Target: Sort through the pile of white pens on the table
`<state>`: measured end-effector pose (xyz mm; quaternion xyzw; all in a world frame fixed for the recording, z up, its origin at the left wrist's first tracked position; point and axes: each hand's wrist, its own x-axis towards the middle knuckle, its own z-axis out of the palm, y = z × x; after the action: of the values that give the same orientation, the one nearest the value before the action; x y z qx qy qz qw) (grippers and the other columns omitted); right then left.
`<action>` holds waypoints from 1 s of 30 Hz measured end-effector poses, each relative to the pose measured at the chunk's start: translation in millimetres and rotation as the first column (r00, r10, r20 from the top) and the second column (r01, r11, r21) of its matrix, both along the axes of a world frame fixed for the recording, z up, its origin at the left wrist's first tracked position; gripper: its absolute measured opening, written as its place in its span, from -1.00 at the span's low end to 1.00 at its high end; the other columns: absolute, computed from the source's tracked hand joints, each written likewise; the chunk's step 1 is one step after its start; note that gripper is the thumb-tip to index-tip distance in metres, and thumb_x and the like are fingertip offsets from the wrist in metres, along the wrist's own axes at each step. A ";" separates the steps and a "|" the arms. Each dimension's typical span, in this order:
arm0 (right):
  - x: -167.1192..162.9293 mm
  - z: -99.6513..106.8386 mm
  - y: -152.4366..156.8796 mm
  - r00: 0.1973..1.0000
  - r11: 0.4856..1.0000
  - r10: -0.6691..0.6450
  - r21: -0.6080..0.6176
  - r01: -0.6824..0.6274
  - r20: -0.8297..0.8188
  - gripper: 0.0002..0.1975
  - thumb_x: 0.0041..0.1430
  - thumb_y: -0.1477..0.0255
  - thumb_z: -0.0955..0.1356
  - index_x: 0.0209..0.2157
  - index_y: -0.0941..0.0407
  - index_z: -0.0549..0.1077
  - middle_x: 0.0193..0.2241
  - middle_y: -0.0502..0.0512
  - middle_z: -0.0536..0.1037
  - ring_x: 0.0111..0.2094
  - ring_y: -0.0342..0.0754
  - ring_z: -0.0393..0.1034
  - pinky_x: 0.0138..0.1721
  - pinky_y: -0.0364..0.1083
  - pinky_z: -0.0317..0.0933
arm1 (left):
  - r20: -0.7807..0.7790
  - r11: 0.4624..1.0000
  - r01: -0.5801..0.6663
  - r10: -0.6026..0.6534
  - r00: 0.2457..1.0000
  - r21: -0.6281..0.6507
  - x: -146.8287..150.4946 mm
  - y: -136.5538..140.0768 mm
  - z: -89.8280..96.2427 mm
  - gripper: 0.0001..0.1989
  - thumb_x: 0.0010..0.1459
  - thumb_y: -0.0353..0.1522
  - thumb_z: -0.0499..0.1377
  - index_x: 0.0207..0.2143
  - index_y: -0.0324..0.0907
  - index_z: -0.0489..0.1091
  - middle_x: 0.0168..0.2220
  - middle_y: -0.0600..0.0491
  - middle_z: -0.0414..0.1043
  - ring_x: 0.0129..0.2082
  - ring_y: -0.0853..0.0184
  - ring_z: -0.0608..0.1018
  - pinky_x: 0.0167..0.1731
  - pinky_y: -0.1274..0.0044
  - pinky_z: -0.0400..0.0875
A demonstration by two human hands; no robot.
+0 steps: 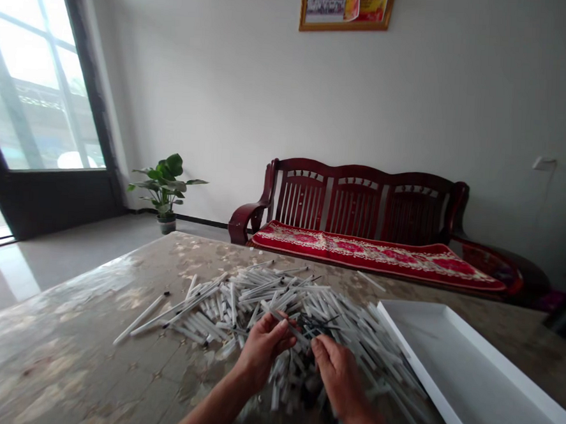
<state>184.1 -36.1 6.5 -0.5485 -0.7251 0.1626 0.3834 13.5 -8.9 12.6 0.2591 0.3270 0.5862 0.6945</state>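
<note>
My left hand (266, 344) is closed, thumb and fingers pinching a slim whitish pen-like tube (295, 332). My right hand (337, 367) pinches that tube's lower right end, so it slants between both hands. Below and around them spreads a big heap of similar white tubes (259, 294), some with small black ends. Thin dark sticks (321, 323) lie in the heap just behind my fingers. Between my wrists, more tubes and dark pieces look blurred, and I cannot make out their exact kind.
A shallow white tray (474, 377) stands right of the heap on the patterned tabletop (87, 353). Stray tubes (138, 320) lie at the left. Beyond the table are a dark red wooden bench (355, 207) and a potted plant (167, 189).
</note>
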 end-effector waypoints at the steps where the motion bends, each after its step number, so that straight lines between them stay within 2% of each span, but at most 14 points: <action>1: 0.9 -2.6 1.7 1.000 1.000 0.001 -0.001 -0.001 0.002 -0.48 0.40 0.11 0.09 -0.53 0.06 0.35 -0.65 -0.04 0.44 -0.59 -0.11 0.34 -0.53 -0.17 0.05 | -0.008 1.000 -0.011 0.011 1.000 0.003 1.0 0.1 -0.2 -0.49 -0.34 -0.24 0.56 -0.36 -0.21 0.44 -0.39 0.02 0.61 -0.41 0.34 0.64 -0.41 0.59 0.56; 5: 3.0 -11.5 5.8 1.000 0.997 -0.019 0.080 0.018 0.017 -0.49 0.39 0.09 0.12 -0.50 0.07 0.39 -0.65 -0.03 0.46 -0.59 -0.10 0.35 -0.54 -0.16 0.05 | -0.051 0.996 -0.087 0.087 0.995 0.012 4.6 -0.3 -2.5 -0.46 -0.39 -0.18 0.56 -0.40 -0.23 0.43 -0.43 0.04 0.60 -0.46 0.37 0.61 -0.46 0.60 0.55; 10: 5.6 -12.5 5.3 0.999 0.977 -0.024 0.212 0.029 -0.024 -0.64 0.35 0.15 0.22 -0.35 0.06 0.49 -0.43 0.04 0.60 -0.38 -0.04 0.51 -0.32 -0.17 0.24 | -0.067 0.990 -0.138 0.139 0.988 0.008 7.6 -1.0 -5.3 -0.46 -0.41 -0.14 0.56 -0.45 -0.25 0.43 -0.47 0.06 0.58 -0.51 0.41 0.58 -0.48 0.60 0.54; 12: 7.1 -11.5 5.2 0.998 0.982 -0.021 0.185 0.032 -0.059 -0.67 0.35 0.17 0.23 -0.30 0.05 0.51 -0.38 0.04 0.61 -0.34 -0.05 0.52 -0.29 -0.17 0.26 | -0.055 0.989 -0.148 0.148 0.987 0.003 8.2 -0.8 -5.0 -0.45 -0.44 -0.15 0.56 -0.45 -0.25 0.43 -0.47 0.06 0.58 -0.50 0.41 0.59 -0.47 0.59 0.54; 14: 8.3 -11.9 6.2 0.997 0.993 -0.020 0.117 0.029 -0.078 -0.64 0.38 0.17 0.19 -0.28 0.05 0.52 -0.42 0.03 0.61 -0.39 -0.06 0.52 -0.35 -0.18 0.26 | -0.038 0.988 -0.153 0.153 0.988 -0.006 8.7 -0.2 -4.1 -0.45 -0.46 -0.16 0.57 -0.46 -0.24 0.43 -0.46 0.06 0.59 -0.49 0.40 0.59 -0.45 0.59 0.55; 18: 9.2 -16.9 10.7 0.996 0.998 -0.031 0.055 0.036 -0.081 -0.55 0.38 0.15 0.16 -0.42 0.06 0.50 -0.59 -0.01 0.53 -0.54 -0.07 0.45 -0.48 -0.17 0.21 | -0.014 0.991 -0.133 0.133 0.991 -0.015 10.3 0.5 -2.5 -0.46 -0.48 -0.19 0.58 -0.48 -0.24 0.43 -0.48 0.05 0.59 -0.49 0.39 0.59 -0.46 0.59 0.54; 22: 10.9 -18.6 12.6 0.989 0.987 -0.052 0.144 0.072 -0.139 -0.71 0.29 0.19 0.29 -0.26 0.06 0.55 -0.34 0.07 0.63 -0.31 -0.01 0.53 -0.23 -0.14 0.33 | -0.002 0.991 -0.132 0.132 0.991 -0.023 11.6 0.7 -1.8 -0.47 -0.49 -0.21 0.58 -0.48 -0.24 0.43 -0.48 0.05 0.59 -0.48 0.38 0.60 -0.45 0.59 0.54; 25: 14.0 -16.5 12.0 0.991 0.990 -0.055 0.122 0.071 -0.125 -0.68 0.30 0.16 0.27 -0.16 0.05 0.55 -0.25 0.10 0.64 -0.23 0.01 0.54 -0.18 -0.12 0.35 | 0.013 0.992 -0.127 0.128 0.992 -0.021 12.3 1.1 -1.8 -0.47 -0.49 -0.21 0.58 -0.48 -0.23 0.44 -0.47 0.04 0.60 -0.47 0.37 0.61 -0.45 0.59 0.54; 28: 15.7 -16.3 12.9 0.995 0.996 -0.071 0.053 0.075 -0.077 -0.57 0.37 0.12 0.18 -0.29 0.05 0.57 -0.38 0.09 0.63 -0.35 0.00 0.53 -0.32 -0.12 0.34 | 0.022 0.993 -0.120 0.120 0.993 -0.015 13.0 1.6 -2.2 -0.48 -0.48 -0.22 0.58 -0.48 -0.23 0.44 -0.45 0.03 0.61 -0.46 0.37 0.61 -0.43 0.59 0.54; 30: 15.2 -17.5 14.5 0.994 0.994 -0.079 0.062 0.085 -0.080 -0.53 0.36 0.11 0.17 -0.38 0.06 0.56 -0.47 0.08 0.60 -0.42 0.00 0.50 -0.37 -0.12 0.32 | 0.023 0.993 -0.120 0.120 0.992 -0.014 13.2 1.7 -2.7 -0.48 -0.48 -0.22 0.58 -0.48 -0.23 0.44 -0.45 0.04 0.61 -0.45 0.36 0.62 -0.43 0.59 0.54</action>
<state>199.3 -21.6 -11.0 -0.5583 -0.6915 0.1440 0.4353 26.7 -7.2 9.9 0.2277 0.3375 0.6279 0.6633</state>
